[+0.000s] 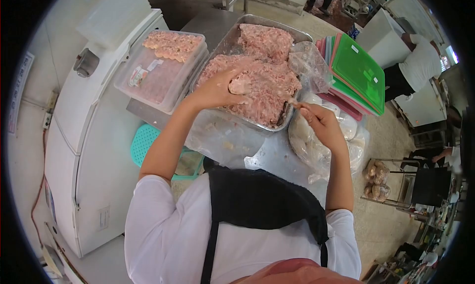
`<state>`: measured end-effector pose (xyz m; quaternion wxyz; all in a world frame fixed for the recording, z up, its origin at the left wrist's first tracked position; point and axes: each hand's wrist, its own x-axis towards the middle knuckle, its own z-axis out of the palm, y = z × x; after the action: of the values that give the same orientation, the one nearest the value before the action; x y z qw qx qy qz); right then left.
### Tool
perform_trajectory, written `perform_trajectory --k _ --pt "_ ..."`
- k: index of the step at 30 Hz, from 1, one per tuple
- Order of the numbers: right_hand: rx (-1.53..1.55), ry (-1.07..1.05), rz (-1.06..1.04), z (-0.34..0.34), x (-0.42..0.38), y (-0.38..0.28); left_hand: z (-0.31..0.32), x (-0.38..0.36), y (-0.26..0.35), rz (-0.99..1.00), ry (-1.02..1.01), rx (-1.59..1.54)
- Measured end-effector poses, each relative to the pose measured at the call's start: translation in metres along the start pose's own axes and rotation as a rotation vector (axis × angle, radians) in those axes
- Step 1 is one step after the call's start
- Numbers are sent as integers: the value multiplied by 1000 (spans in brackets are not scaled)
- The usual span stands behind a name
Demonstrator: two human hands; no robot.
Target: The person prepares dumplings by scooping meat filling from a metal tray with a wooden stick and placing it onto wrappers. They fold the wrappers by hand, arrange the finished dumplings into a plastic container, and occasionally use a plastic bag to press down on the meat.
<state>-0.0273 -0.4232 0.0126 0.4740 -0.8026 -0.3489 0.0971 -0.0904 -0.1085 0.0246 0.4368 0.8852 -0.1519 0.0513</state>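
My left hand (221, 89) is over the near left part of a metal tray (304, 35) heaped with ground meat (257, 69). Its fingers curl around a round, pale dumpling wrapper (240, 85). At the tray's right corner, my right hand (319, 118) pinches the end of a thin-handled tool (293, 104), whose other end I cannot make out. A dark streak shows in the meat near that corner. Left of the tray, a clear plastic container (170, 98) holds rows of small meat dumplings (170, 45) at its far end.
Plastic-bagged pale rounds (309, 131) lie right of the tray. Beyond them are stacked green and pink lids (358, 66). A white freezer (106, 135) stands at left, with a turquoise stool (143, 143) beside the table. Another person (420, 61) stands at far right.
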Motion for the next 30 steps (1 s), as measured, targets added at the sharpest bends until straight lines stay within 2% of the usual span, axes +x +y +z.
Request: perform_trajectory --k 1,3,4,7,10,12,13,16,17,19,22,24,25,27,28,30 --pt "-32 -14 -67 10 1 -4 0 2 -1 76 -15 21" --pt "-99 -42 -196 27 3 -10 -2 9 -2 -4 -149 -9" --pt "-213 -26 -168 25 4 -16 -2 9 -3 -44 -217 -25" --pt "-466 51 -114 19 9 -42 5 0 -14 -164 -4 87" --pt "-581 148 -115 35 4 -61 0 -4 -26 -278 7 132" --pt "-715 148 -120 43 8 -56 -8 -1 -29 -244 -85 130" --pt "-714 144 -63 37 8 -63 -14 2 -29 -224 -124 133" --pt "-334 169 -96 19 8 -77 -33 -12 -10 -135 -85 -208" --pt "-273 129 20 18 6 -89 -38 -15 -12 -39 -60 -162" --pt "-277 34 49 27 9 -109 -51 -23 -17 151 -4 -76" --pt "-280 -23 -31 63 20 -116 -85 -27 -22 86 -296 16" --pt "-313 -56 -74 93 32 -125 -88 -34 -44 96 -249 -72" --pt "-447 -20 -118 99 38 -127 -91 -38 -54 101 -224 -117" --pt "-647 119 -34 115 44 -158 -104 -46 -54 -76 -124 -74" --pt "-746 189 8 123 48 -172 -111 -49 -56 -109 -99 -92" --pt "-767 178 -37 142 56 -171 -124 -54 -67 -116 -77 -166"
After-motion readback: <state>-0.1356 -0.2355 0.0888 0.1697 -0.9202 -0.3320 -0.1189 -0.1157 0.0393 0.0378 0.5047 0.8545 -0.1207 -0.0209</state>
